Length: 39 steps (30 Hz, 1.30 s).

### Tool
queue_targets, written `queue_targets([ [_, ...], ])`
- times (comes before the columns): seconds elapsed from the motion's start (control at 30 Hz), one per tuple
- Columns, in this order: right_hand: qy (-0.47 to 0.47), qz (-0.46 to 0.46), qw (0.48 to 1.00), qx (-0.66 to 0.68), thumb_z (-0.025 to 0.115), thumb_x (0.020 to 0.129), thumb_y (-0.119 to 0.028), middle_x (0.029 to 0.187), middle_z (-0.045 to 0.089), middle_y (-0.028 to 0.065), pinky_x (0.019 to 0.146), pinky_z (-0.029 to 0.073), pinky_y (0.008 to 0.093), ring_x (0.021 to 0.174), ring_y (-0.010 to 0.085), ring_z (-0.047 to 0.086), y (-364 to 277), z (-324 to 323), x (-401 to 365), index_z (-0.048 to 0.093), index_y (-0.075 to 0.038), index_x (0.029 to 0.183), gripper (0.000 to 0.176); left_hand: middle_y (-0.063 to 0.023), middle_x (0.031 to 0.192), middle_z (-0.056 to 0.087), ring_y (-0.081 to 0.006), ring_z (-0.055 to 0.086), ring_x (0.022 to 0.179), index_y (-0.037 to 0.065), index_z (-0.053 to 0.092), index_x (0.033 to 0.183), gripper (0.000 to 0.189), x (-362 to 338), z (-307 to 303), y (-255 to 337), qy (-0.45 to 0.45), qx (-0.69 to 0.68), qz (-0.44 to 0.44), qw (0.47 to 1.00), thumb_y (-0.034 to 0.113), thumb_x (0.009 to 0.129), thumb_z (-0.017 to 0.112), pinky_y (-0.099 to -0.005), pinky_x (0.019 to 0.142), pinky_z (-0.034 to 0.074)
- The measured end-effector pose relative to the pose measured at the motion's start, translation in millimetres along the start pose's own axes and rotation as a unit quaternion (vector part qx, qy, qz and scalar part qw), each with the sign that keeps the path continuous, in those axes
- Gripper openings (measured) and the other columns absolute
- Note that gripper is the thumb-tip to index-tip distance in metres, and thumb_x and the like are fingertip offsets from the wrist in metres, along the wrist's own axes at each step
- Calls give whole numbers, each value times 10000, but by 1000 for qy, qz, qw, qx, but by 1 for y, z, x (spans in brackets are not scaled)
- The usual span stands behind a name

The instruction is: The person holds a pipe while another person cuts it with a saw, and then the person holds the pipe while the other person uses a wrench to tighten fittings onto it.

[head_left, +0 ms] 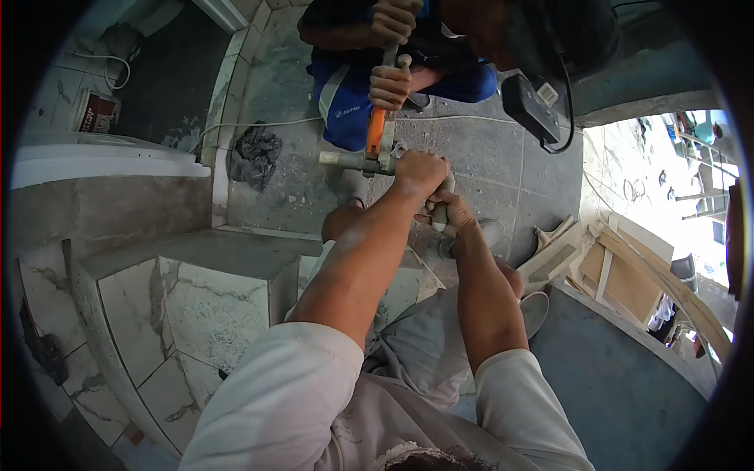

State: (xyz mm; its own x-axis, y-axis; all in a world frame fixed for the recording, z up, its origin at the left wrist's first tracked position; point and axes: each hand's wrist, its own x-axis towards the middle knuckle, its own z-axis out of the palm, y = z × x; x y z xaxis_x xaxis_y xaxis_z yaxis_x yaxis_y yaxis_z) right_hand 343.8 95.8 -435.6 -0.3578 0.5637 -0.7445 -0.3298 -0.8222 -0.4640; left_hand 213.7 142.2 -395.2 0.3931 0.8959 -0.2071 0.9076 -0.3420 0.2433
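Head view, looking down past both forearms to the floor.

Left hand (420, 173) was clenched over the near end of a grey pipe (345, 159), which lay level just above the stone floor (503, 169), directly ahead of the knees; the fist covered the joint, so the fitting beneath could not be made out.

Right hand (455, 213) sat just below and beside the left, fingers wrapped round a pale stub of pipe (440, 217) held roughly upright; whether the stub met the grey pipe was hidden by the two hands.

A co-worker crouched opposite; one of their hands (390, 85) gripped the shaft of an orange-handled tool (377, 129) and the other (393, 20) its top; the tool's metal head bore on the grey pipe next to the left fist. Judged: the two close, tight grips braced the pipe against the force of the tool.

Materials: the pipe was matt, dusty plastic or metal, I could not tell which; the floor was rough grey slabs with pale grit. A crumpled dark rag (255, 153) lay left of the pipe. A marble-veined tiled step (196, 306), glossy and square-edged, stood at the left. A black box (530, 106) hung on a cord. Pale wooden frames (620, 271) leaned at the right.
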Motion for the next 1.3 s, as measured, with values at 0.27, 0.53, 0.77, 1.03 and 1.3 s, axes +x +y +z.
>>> queue_targets([
  [0.27, 66, 18, 994, -87, 546, 796, -202, 560, 446, -10, 412, 394, 293, 438, 123, 440, -12, 16, -7, 499, -107, 714, 135, -121, 880, 685, -287, 679, 816, 94, 646, 918, 160, 5, -4, -7, -5, -35, 5, 999, 153, 827, 528, -394, 650, 541],
  [0.53, 77, 7, 994, -80, 553, 793, -204, 553, 442, -16, 409, 382, 276, 438, 115, 435, -12, 19, -7, 496, -111, 708, 138, -112, 884, 686, -281, 678, 824, 103, 640, 933, 171, 11, -9, -9, -26, -22, 26, 999, 165, 848, 505, -402, 663, 537],
  [0.77, 68, 7, 994, -91, 554, 788, -204, 544, 430, -15, 408, 389, 280, 439, 114, 438, -12, 8, -9, 500, -104, 709, 139, -112, 859, 685, -278, 680, 789, 94, 630, 919, 167, 9, -3, 0, -2, -17, 21, 1000, 180, 845, 507, -402, 647, 535],
  [1.03, 66, -13, 995, -78, 537, 787, -190, 544, 428, -2, 402, 381, 302, 437, 138, 429, -5, 2, -14, 498, -100, 715, 122, -133, 851, 683, -306, 676, 784, 82, 660, 857, 205, 8, 0, 5, -9, -51, 31, 998, 194, 850, 489, -427, 677, 526],
  [1.3, 123, 54, 991, -8, 523, 808, -205, 543, 431, 4, 405, 376, 303, 434, 153, 434, 0, 10, -3, 483, -130, 718, 124, -115, 1003, 679, -261, 666, 917, 99, 709, 916, 183, 17, -19, 1, -108, -30, -11, 994, 135, 771, 604, -395, 755, 531],
])
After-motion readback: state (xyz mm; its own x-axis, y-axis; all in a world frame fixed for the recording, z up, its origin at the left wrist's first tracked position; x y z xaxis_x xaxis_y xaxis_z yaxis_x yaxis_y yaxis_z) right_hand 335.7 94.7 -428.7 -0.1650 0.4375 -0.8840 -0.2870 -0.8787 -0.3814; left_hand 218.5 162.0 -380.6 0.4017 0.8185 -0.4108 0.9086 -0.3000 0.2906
